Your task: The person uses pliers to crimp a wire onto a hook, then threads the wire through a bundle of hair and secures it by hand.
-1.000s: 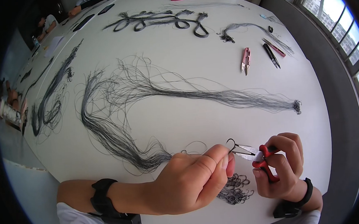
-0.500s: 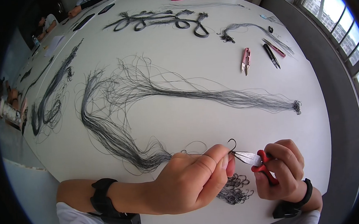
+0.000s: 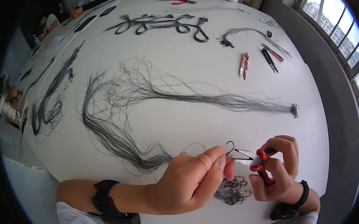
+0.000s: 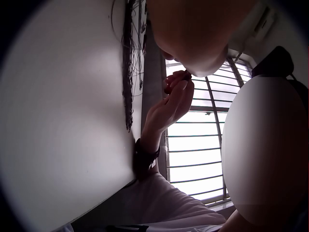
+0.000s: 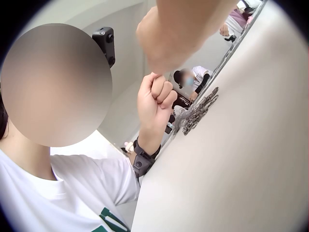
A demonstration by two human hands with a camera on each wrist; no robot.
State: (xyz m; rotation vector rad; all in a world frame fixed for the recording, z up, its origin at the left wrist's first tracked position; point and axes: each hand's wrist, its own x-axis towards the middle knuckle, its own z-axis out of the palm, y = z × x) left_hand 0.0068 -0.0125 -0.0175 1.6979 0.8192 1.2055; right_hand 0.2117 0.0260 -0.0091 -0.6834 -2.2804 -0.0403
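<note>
In the head view my left hand [image 3: 195, 178] pinches a dark fish hook [image 3: 230, 146] between thumb and forefinger, its bend standing above the fingertips. My right hand [image 3: 276, 169] grips red-handled pliers [image 3: 260, 163] whose jaws are parted, their tips close beside the hook. A bundle of dark lines [image 3: 137, 156] runs leftward from the left hand. Below that hand a cluster of hooks [image 3: 232, 190] lies on the table, partly covered by it. The right wrist view shows the left hand [image 5: 157, 99] with curled fingers; the hook itself is not discernible there.
Across the white table [image 3: 180, 128] stretches another line bundle [image 3: 211, 97] with hooks at its right end. Farther back lie pink snips [image 3: 244, 66], black snips [image 3: 269, 60], looped bundles [image 3: 142, 24] and red pliers [image 3: 184, 1]. Other people sit at the far edge.
The pliers' jaws closed near the hook half a second ago and are parted again now. The head view has shifted slightly; the left hand keeps its pinch.
</note>
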